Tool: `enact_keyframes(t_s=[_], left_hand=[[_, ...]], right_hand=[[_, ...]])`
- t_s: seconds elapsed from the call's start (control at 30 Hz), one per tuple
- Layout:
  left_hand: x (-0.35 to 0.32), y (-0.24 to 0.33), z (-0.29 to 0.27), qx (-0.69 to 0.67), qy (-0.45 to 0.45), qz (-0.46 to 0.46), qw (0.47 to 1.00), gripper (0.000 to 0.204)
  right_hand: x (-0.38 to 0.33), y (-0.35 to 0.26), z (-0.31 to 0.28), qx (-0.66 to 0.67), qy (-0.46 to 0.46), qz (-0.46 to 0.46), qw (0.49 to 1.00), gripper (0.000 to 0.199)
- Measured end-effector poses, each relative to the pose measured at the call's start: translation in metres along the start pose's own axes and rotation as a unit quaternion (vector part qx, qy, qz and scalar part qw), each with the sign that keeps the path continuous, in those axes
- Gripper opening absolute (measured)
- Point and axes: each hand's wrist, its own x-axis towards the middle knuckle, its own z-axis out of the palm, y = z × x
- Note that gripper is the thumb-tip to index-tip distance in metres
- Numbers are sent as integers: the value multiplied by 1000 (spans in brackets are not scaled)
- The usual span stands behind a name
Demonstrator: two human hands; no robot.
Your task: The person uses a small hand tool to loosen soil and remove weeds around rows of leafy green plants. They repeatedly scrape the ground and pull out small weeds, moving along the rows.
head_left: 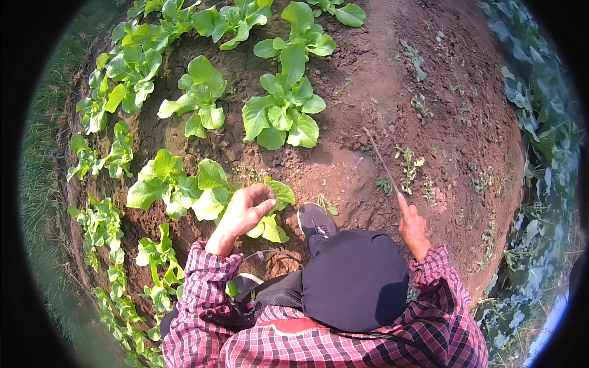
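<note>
My left hand hovers over a leafy lettuce, its fingers curled and the thumb pressed against them. Whatever may be inside that grip is hidden. In my right hand is a slender hand tool with a long, thin brown shaft or blade, its grip end wrapped by my fingers. The tool points away and slightly left over bare soil, its tip near a small clod. Beside its lower part grows a small weed. A bigger lettuce stands beyond my left hand.
Rows of lettuce fill the left side, with grass beyond them. Reddish-brown soil with scattered weeds lies to the right, bordered by blue-green leafy plants. My dark shoe rests near the lettuces; a dark rounded cloth shape covers the lower middle.
</note>
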Motion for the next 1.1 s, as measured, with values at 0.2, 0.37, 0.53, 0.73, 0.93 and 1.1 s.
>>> enact_keyframes(t_s=[0.2, 0.37, 0.53, 0.73, 0.93, 1.1], left_hand=[[3, -6, 0, 24, -5, -16, 1000, 11], [12, 10, 17, 35, -49, 24, 998, 10], [16, 1, 11, 48, -36, 10, 998, 12], [16, 1, 3, 32, -10, -8, 999, 11], [13, 0, -1, 57, -6, 6, 998, 10], [34, -24, 6, 259, -22, 106, 960, 33]], right_hand=[[36, -11, -13, 61, 84, -25, 994, 66], [179, -46, -39, -6, 91, -7, 996, 58], [244, -50, -10, 7, 59, -32, 998, 57], [136, -43, -9, 14, -10, -32, 999, 73], [85, -42, -29, 0, 2, -8, 1000, 69], [97, -33, -6, 449, 134, -13, 883, 58]])
